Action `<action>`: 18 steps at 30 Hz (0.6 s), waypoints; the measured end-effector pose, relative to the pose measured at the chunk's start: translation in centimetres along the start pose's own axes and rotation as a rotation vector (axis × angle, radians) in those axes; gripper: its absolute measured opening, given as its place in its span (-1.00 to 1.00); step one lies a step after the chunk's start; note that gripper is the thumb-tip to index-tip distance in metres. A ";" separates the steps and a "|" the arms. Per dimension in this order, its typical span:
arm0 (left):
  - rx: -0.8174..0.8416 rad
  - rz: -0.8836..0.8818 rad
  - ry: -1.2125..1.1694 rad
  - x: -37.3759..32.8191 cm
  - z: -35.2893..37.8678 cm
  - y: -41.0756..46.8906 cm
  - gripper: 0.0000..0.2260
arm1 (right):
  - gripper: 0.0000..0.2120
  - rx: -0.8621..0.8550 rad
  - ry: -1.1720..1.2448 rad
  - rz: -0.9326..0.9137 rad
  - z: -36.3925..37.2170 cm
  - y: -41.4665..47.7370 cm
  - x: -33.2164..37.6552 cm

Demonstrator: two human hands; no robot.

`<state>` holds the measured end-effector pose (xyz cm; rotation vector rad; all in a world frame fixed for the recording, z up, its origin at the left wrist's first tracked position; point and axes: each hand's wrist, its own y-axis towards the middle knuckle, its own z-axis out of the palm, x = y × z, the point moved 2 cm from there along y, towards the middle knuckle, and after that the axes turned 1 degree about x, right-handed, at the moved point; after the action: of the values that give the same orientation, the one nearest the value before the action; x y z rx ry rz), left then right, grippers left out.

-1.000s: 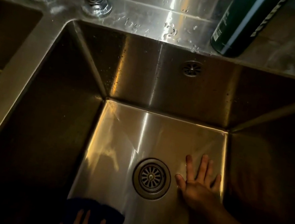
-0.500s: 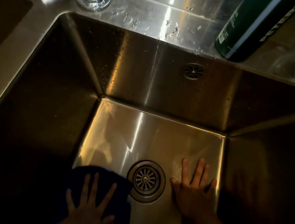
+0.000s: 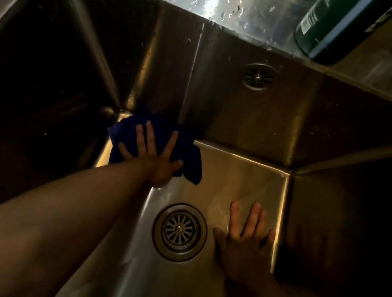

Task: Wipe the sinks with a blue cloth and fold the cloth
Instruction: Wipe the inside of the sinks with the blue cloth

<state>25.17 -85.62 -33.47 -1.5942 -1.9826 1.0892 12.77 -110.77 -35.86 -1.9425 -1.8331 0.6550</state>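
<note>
Sink: we look down into a deep steel sink (image 3: 272, 122); its left and right walls are in deep shadow, and the floor and back wall catch the light.
Blue cloth: the blue cloth (image 3: 191, 166) lies bunched in the far left corner of the sink floor, touching the foot of the back wall, with one loose flap trailing to the right.
Left hand: our left hand (image 3: 158, 165) lies flat on top of the cloth, arm reaching across the sink from the lower left.
Left fingers: the fingers (image 3: 151, 137) are straight and spread wide, pressing the cloth down; we see none of them curled round it.
Right hand: our right hand (image 3: 242, 248) rests palm down on the bare sink floor, just beside the drain and near the right wall.
Right fingers: these fingers (image 3: 253, 216) are also straight and spread, holding nothing.
Drain: the round drain (image 3: 179, 232) with its slotted strainer sits in the floor between our two arms, well apart from the cloth.
Overflow: a small round overflow grille (image 3: 257, 76) sits high on the back wall.
Bench: the steel bench (image 3: 240, 12) behind the sink is beaded with water drops.
Bottle: a dark green bottle (image 3: 337, 24) stands on the bench at the far right; we cannot read its label.
</note>
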 end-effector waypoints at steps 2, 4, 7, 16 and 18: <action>-0.025 0.025 0.004 0.6 0.3 -0.2 -0.36 | -0.33 0.003 0.027 0.000 -0.2 -0.1 0.1; -0.027 0.041 0.030 1.7 0.9 -0.4 -0.37 | -0.33 0.004 0.020 -0.011 -0.4 -0.2 0.1; -0.037 0.023 0.072 4.4 2.9 -1.4 -0.37 | -0.33 0.015 0.022 -0.014 -0.9 -0.4 0.2; -0.267 0.077 0.208 11.4 15.8 -13.5 -0.27 | -0.34 0.112 0.163 -0.014 -2.6 -1.0 0.8; -0.316 0.234 0.233 13.2 18.1 -16.5 -0.42 | -0.35 0.144 0.163 -0.030 -2.8 -1.1 0.6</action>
<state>-2.11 -80.21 -34.75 -2.0546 -1.9161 0.6471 13.47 -109.98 -33.01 -1.8152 -1.6662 0.5844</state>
